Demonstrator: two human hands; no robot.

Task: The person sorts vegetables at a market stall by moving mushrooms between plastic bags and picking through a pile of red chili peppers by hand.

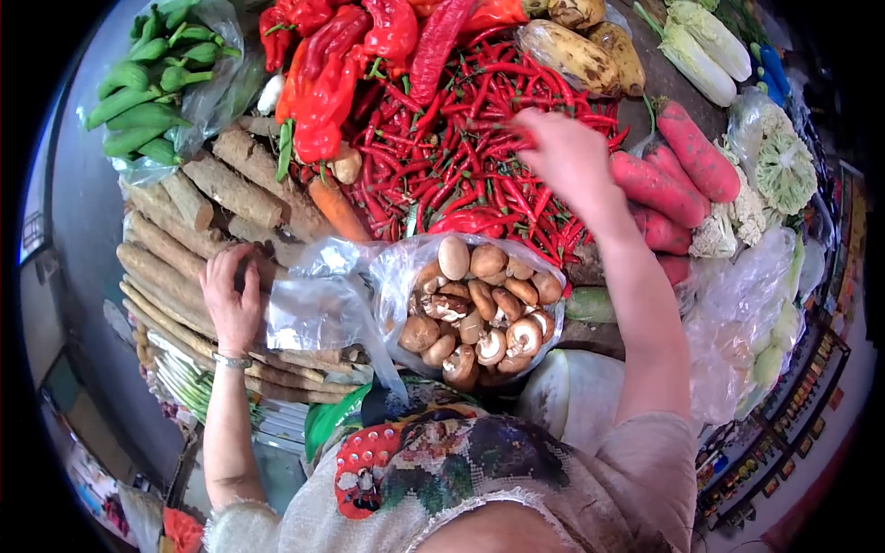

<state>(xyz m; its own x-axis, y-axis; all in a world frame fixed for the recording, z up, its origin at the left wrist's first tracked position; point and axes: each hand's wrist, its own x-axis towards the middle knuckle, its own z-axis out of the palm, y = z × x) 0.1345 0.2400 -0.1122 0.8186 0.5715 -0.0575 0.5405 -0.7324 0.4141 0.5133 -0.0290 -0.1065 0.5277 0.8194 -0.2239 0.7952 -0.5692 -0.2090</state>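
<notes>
My right hand [558,152] reaches over the heap of thin red chillies [461,152], its fingertips down among them and closed together; what they hold, if anything, is too small to make out. On the left, my left hand [232,290] rests on the long brown roots [166,267], with its fingers bent and somewhat apart and nothing seen in them. Close beside it lies a clear plastic bag [318,313]. Between my arms, nearest my body, a clear bag of brown mushrooms [479,309] stands open below the chillies.
Green okra-like pods [143,106] lie in a bag at the upper left. Large red peppers [323,88] and potato-like tubers [576,57] border the chillies. Red radishes [659,184], cauliflower [714,230] and cabbages [701,51] are on the right. Spring onions [189,378] lie lower left.
</notes>
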